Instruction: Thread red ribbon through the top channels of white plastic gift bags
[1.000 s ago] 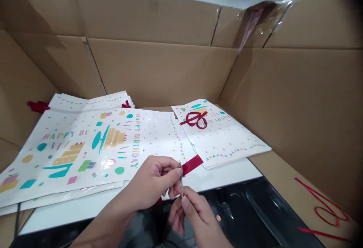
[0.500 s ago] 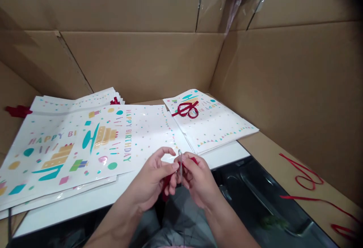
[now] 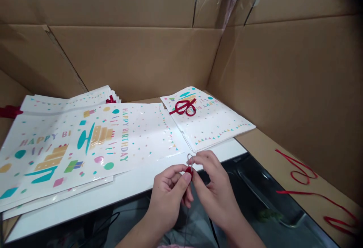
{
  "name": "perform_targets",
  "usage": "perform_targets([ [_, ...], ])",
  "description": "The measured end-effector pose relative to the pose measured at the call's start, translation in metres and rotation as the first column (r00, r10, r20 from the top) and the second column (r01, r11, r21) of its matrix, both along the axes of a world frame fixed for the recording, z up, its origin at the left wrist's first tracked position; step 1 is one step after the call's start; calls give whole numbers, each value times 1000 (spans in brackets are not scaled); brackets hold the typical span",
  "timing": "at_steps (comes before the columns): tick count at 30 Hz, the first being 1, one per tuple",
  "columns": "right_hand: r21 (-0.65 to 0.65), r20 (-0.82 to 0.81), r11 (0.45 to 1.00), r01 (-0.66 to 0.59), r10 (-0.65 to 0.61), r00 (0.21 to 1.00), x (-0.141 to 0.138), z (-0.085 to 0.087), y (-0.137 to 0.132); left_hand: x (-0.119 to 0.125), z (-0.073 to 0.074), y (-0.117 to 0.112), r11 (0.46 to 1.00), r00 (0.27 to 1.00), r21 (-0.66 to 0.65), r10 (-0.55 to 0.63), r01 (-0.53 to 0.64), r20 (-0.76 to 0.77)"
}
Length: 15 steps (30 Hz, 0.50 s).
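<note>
Now we pinch the end of a red ribbon between the thumb and forefinger of our left hand, closed tight on it, just off the near edge of the white table. Our right hand has its fingertips shut on a thin wire loop that touches the red ribbon. Printed birthday bags lie flat beyond, and loose ribbons rest well apart at right.
</note>
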State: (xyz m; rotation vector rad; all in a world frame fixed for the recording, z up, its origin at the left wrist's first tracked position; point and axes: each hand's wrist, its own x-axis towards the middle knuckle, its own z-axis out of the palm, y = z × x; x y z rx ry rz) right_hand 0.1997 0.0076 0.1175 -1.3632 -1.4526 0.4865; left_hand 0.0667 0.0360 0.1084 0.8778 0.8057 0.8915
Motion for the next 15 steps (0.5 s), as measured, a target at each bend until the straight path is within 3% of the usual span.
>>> perform_targets([
  [4,-101,47,964,-247,252,966,8,20,-4,-3,-6,1,997,999,70,40,-38,-28],
  [7,-208,26,945,-253,264,964,6,29,-3,-2,-6,1,990,997,119,78,-75,-27],
  [10,-217,22,945,-244,254,967,4,28,1,-9,-14,-2,985,998,168,33,-24,-52],
  [12,-207,17,945,-251,261,965,7,23,5,-23,-36,-7,978,990,193,-62,85,-123],
  [15,-237,-8,945,-227,232,973,17,13,10,-52,-101,-16,906,877,275,-175,322,-448],
])
